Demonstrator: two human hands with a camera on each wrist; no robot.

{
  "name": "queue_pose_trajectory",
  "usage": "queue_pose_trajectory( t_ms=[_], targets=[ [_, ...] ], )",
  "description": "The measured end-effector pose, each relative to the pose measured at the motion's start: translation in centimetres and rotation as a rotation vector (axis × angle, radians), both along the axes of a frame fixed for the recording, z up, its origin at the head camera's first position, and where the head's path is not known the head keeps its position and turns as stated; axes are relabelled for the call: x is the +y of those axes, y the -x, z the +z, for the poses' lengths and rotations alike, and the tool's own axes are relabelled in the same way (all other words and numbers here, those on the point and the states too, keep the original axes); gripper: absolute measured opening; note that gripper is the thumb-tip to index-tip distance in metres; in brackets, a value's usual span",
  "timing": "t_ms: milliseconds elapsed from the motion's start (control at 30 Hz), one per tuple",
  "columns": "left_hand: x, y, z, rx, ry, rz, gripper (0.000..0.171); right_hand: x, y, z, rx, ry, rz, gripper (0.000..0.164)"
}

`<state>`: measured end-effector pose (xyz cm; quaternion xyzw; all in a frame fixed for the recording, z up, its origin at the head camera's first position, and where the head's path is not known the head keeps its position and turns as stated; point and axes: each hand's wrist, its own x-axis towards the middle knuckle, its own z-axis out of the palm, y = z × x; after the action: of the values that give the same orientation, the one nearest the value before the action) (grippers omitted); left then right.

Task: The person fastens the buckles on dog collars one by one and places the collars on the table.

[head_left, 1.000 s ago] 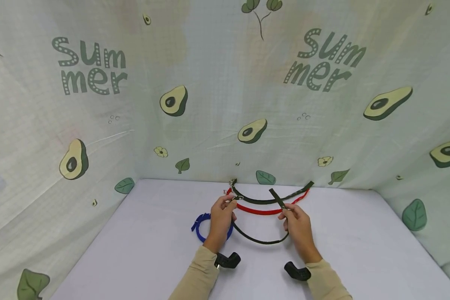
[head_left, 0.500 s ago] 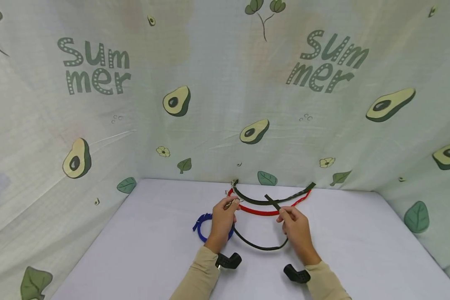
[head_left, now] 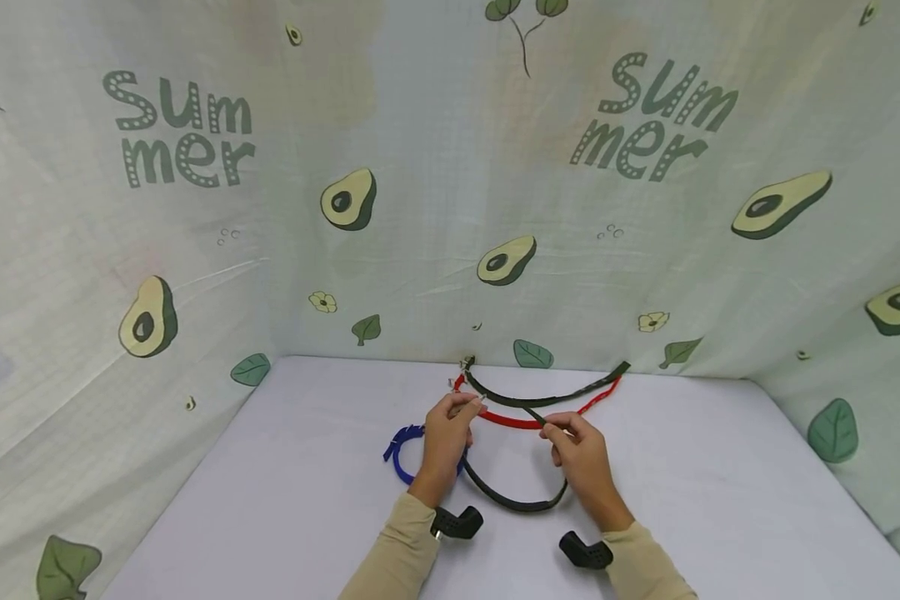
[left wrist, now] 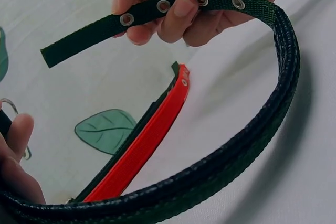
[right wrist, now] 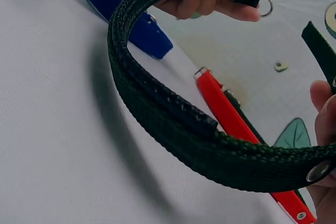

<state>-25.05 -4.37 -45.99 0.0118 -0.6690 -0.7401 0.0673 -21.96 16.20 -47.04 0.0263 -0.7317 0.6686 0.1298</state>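
Pale tabletop (head_left: 270,517), dark green woven strap (right wrist: 241,170), silver-rimmed eyelets (left wrist: 238,2), curved, both hands (head_left: 442,442) (head_left: 587,462) gripping it near its ends

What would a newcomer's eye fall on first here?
Likely the dark green woven collar strap, bowed between the left hand and right hand. Next, the bright red collar strap resting beyond them on the white tabletop, and the looped blue collar strap near the left hand. The pale avocado-print fabric backdrop rises beyond.
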Motion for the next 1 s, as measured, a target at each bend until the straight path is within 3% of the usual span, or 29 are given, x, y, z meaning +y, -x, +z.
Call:
queue_pose_trajectory(
  t_ms=[367,600,667,800,1000],
  targets=[
    [0.7,-0.3,0.8,0.048,-0.048,-0.105,0.031,-0.2,-0.6,0.8,0.019,0.047,-0.027,0.011],
    [0.9,-2.9,4.4,0.08,0.021,-0.182,0.027,-0.5,-0.8,1.4,0.062,0.061,0.023,0.015],
    [0.9,-3.1,4.8,0.093,0.043,-0.203,0.029,-0.6,-0.8,1.5,0.065,0.049,0.031,0.015],
    [0.9,-3.0,4.8,0.099,0.078,-0.23,0.029,-0.9,-0.9,1.6,0.072,0.028,0.037,0.015],
    [0.7,-1.5,2.6,0.112,0.138,-0.274,0.029,-1.1,-1.1,1.4,0.07,0.007,0.047,0.017]
  ],
)
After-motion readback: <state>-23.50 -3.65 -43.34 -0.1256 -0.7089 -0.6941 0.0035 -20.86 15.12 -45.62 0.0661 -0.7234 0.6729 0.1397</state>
